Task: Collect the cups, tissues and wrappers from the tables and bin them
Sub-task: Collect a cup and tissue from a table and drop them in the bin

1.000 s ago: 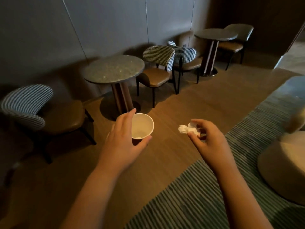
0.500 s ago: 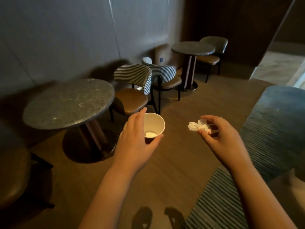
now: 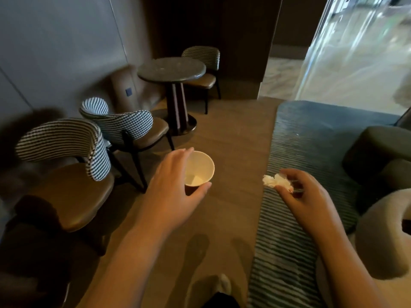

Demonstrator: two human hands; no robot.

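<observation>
I hold the paper cup (image 3: 200, 167) upright in my curled left hand (image 3: 173, 192), with the crumpled tissue (image 3: 275, 181) pinched in my right hand (image 3: 309, 203) off to the cup's right; no bin visible.

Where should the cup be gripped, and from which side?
Around its wall just below the rim, coming in from the side, as the left hand holds the cup now. It is upright with the mouth open upward and tapers toward the base, so fingers and thumb on opposite sides likely sit firm.
</observation>
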